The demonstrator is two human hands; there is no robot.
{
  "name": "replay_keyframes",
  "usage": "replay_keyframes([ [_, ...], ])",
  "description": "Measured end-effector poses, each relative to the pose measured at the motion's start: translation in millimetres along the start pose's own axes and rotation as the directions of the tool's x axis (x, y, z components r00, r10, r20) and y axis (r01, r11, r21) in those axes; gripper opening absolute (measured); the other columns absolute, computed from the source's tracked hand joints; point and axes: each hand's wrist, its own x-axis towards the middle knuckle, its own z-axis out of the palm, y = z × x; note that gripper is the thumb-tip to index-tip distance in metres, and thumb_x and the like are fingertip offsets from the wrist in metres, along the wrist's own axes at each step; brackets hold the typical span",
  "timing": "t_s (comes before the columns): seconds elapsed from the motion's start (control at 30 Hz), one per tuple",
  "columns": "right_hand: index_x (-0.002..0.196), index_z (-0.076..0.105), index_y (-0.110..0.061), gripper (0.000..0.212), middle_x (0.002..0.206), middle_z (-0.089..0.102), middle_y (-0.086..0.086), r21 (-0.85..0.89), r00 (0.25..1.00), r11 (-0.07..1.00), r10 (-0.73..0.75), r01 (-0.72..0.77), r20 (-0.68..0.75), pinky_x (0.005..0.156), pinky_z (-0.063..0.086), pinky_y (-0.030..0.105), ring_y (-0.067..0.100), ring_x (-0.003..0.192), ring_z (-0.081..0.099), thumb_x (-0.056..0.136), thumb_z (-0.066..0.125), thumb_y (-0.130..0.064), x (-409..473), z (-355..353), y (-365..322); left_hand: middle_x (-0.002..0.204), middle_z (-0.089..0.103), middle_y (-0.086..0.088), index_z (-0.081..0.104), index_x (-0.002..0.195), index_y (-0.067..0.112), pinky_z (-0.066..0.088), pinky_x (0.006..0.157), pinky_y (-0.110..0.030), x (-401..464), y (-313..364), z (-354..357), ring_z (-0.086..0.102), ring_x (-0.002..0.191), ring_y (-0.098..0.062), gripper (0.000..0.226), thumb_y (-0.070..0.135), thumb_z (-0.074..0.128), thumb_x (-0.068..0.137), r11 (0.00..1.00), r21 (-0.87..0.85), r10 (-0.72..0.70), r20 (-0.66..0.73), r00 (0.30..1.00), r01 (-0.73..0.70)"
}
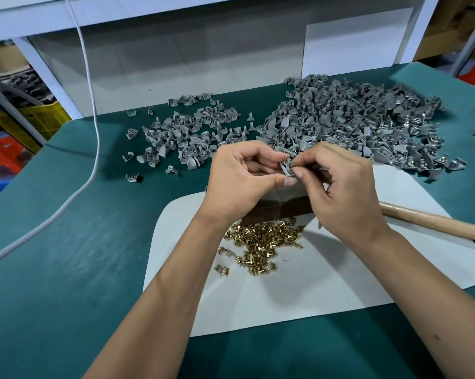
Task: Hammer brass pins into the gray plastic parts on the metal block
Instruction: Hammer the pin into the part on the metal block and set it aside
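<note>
My left hand [242,179] and my right hand [340,187] meet above the dark metal block [277,209], which they mostly hide. Between their fingertips is one gray plastic part [287,168]; the left thumb and fingers pinch it from the left, and the right thumb and forefinger pinch at its right side, where a small pin cannot be made out clearly. A heap of brass pins [263,242] lies on the white mat [340,283] just in front of the block. A wooden hammer handle [436,222] lies on the mat to the right.
A large pile of gray parts [354,121] covers the back right of the green table [67,255], with a thinner scatter of gray parts [187,135] at back left. A white cable [93,105] hangs down and runs across the left side.
</note>
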Motion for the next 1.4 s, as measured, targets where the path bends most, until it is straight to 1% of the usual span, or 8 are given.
replay_keyframes([
  [0.27,0.092,0.071,-0.003,0.005,0.088,0.067,0.003,-0.01,0.999,1.0,-0.007,0.008,0.042,0.075,0.051,0.025,0.016,0.084,0.062,0.09,0.069,0.001,1,0,6,0.085,0.076,-0.012,0.076,0.091,0.009,0.064,0.08,-0.04,-1,-4,4,0.074,0.079,-0.024,0.035,-0.003,0.093,0.063,0.997,0.07,-0.013,-0.003,1.0,0.013],
  [0.47,0.095,0.073,-0.002,0.004,0.091,0.067,0.004,-0.068,0.991,0.997,-0.04,0.049,0.131,0.081,0.046,0.019,0.014,0.083,0.06,0.092,0.071,-0.001,11,-12,7,0.087,0.075,0.0,0.074,0.098,0.007,0.06,0.083,-0.032,-1,-5,-1,0.073,0.086,-0.015,0.023,-0.003,0.083,0.079,0.998,0.03,-0.051,0.037,0.998,0.049],
  [0.6,0.095,0.074,-0.016,0.006,0.085,0.066,-0.008,-0.201,0.968,0.975,0.141,-0.099,0.206,0.073,0.044,0.006,0.0,0.076,0.06,0.09,0.075,-0.013,17,-39,18,0.089,0.075,0.002,0.075,0.087,0.018,0.06,0.092,-0.033,1,-9,-9,0.073,0.09,-0.01,0.022,0.0,0.084,0.078,0.952,0.301,-0.065,0.007,0.998,0.06],
  [0.73,0.088,0.062,-0.031,0.02,0.083,0.068,-0.01,-0.549,0.747,0.793,0.527,-0.262,0.405,0.067,0.044,0.026,0.007,0.072,0.059,0.084,0.082,-0.03,15,-78,50,0.088,0.076,0.01,0.076,0.079,0.022,0.058,0.092,-0.033,3,-13,-24,0.071,0.09,-0.005,0.014,0.019,0.089,0.077,0.893,0.439,-0.112,-0.005,0.994,0.102],
  [0.83,0.086,0.061,-0.028,0.031,0.08,0.064,-0.011,-0.579,0.605,0.788,0.57,-0.211,0.556,0.061,0.044,0.027,0.006,0.072,0.058,0.078,0.084,-0.046,7,-78,51,0.093,0.077,0.008,0.077,0.078,0.019,0.056,0.097,-0.037,3,-15,-27,0.071,0.099,-0.007,0.013,0.018,0.09,0.076,0.905,0.402,-0.154,0.004,0.988,0.14],
  [1.07,0.083,0.056,-0.024,0.018,0.08,0.064,-0.004,-0.54,0.627,0.809,0.549,-0.233,0.552,0.062,0.043,0.035,0.014,0.072,0.058,0.099,0.064,-0.026,11,-77,51,0.111,0.075,0.005,0.079,0.09,0.013,0.054,0.103,-0.043,3,-19,-31,0.07,0.107,-0.01,0.012,0.008,0.086,0.08,0.926,0.313,-0.234,0.028,0.972,0.214],
  [1.3,0.092,0.062,-0.025,0.014,0.08,0.065,-0.014,-0.184,0.855,0.927,0.373,-0.327,0.36,0.059,0.038,0.013,-0.003,0.069,0.059,0.104,0.055,-0.028,30,-58,11,0.117,0.074,0.0,0.077,0.082,0.009,0.052,0.105,-0.043,2,-23,-30,0.068,0.11,-0.005,0.008,0.008,0.084,0.082,0.925,0.266,-0.29,0.033,0.957,0.271],
  [1.4,0.082,0.054,-0.024,0.027,0.074,0.061,-0.005,-0.302,0.792,0.925,0.36,-0.232,0.493,0.06,0.042,0.032,0.013,0.068,0.058,0.106,0.048,-0.033,32,-39,-7,0.118,0.074,-0.001,0.078,0.082,0.01,0.052,0.107,-0.042,2,-24,-31,0.068,0.112,-0.005,0.008,0.007,0.085,0.081,0.926,0.24,-0.308,0.031,0.951,0.292],
])
